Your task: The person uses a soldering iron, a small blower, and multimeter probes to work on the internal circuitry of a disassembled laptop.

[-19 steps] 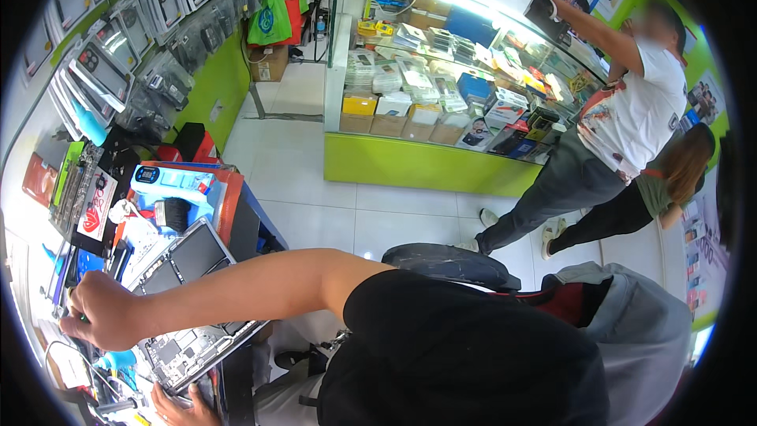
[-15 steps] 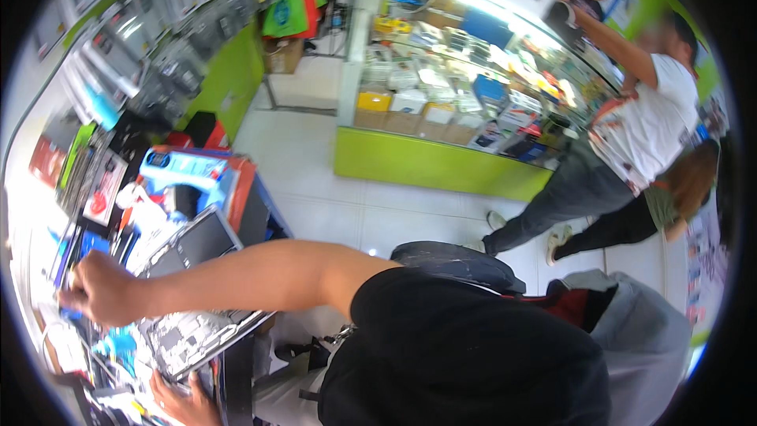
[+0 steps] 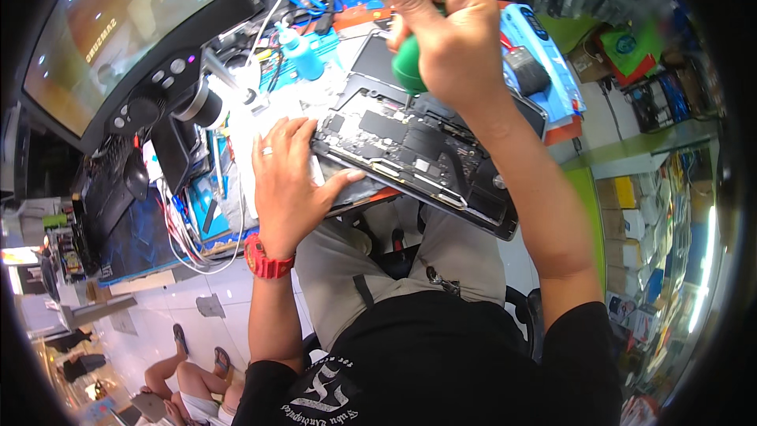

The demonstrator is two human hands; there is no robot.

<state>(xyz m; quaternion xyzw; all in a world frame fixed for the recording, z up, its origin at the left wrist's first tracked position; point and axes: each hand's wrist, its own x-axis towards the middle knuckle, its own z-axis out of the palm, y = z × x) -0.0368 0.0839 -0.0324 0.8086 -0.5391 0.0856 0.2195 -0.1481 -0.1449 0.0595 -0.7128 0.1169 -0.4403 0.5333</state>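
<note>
An opened laptop (image 3: 410,154) with its circuit boards exposed lies on the cluttered workbench. My right hand (image 3: 453,47) is closed on a green bulb-shaped tool (image 3: 408,67), held upright with its thin metal tip pointing down at the boards; whether it touches them I cannot tell. My left hand (image 3: 288,177), with a ring and a red watch, rests with fingers apart on the laptop's left end, thumb along the near edge. A light blue bottle (image 3: 303,55) stands beyond. A blue device (image 3: 536,63) lies right of the laptop, near my right hand.
A black-framed monitor (image 3: 118,24) and microscope (image 3: 197,106) stand on the left, with cables (image 3: 181,244) along the bench. A seated person (image 3: 197,394) with bare legs is at the lower left. A glass display case (image 3: 654,244) runs along the right.
The view has swung from the shop counter and standing people down onto the bench. My right hand, earlier stretched to the bench's far side, is now over the laptop with the green tool.
</note>
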